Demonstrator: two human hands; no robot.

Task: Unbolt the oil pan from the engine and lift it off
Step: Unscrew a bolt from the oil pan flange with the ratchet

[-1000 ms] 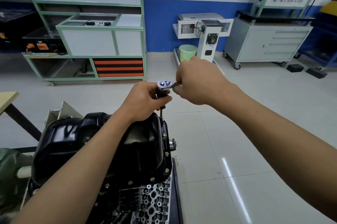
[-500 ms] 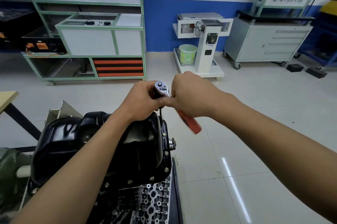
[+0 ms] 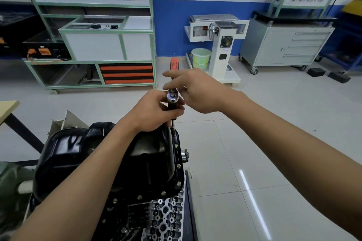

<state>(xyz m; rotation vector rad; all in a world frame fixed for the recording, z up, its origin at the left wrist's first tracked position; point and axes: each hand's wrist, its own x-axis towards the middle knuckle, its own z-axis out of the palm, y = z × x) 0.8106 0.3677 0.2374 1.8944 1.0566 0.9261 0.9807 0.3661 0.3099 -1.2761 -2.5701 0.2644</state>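
Note:
The black oil pan point(image 3: 78, 152) sits upside-up on the engine point(image 3: 162, 219), with several bolts point(image 3: 178, 166) showing along its right flange. A ratchet point(image 3: 172, 96) stands on an extension over the pan's far right corner. My left hand point(image 3: 150, 113) grips the extension just below the ratchet head. The red ratchet handle point(image 3: 174, 63) points away from me. My right hand point(image 3: 197, 89) lies across that handle with its fingers stretched out to the left; the contact under them is hidden.
A green-framed training bench point(image 3: 94, 44) stands at the back left. A white stand point(image 3: 221, 44) with a green bucket point(image 3: 200, 57) and a grey drawer cabinet point(image 3: 286, 44) stand behind. A wooden table corner point(image 3: 7, 107) juts in left. Tiled floor lies to the right.
The ratchet handle has swung round from my right, past pointing toward me, to pointing away. My right hand's fingers have straightened. My left hand stays on the extension.

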